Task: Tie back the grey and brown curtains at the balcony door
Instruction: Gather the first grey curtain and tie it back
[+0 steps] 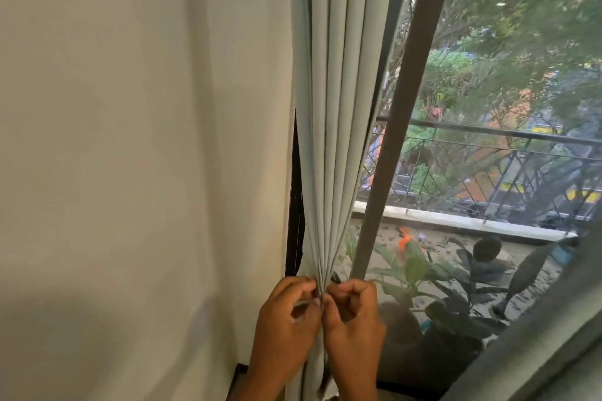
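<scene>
1. Head view shows me the pale grey pleated fabric curtain (pixel 338 107) hanging beside the white wall (pixel 130 140), drawn into a narrow bunch at the left edge of the balcony door.
2. My left hand (pixel 286 325) and right hand (pixel 351 325) meet at the gathered waist of the bunch, low in the frame. Both sets of fingers are curled, the tips pinching at the folds from either side. A small dark thing (pixel 335 277) pokes out above the right fingers; I cannot tell if it is a tie-back.
3. I judge the cloth soft, light and limp. The pleats will slide apart if the pinch loosens, so the best hold is right at this waist, where all the folds lie packed together.
4. A dark brown door frame (pixel 404 107) runs just right of the curtain. A grey-brown fabric (pixel 537 335) crosses the lower right corner, possibly the second curtain.
5. Through the glass I see leafy potted plants (pixel 420 270) and a black metal railing (pixel 521 153).
</scene>
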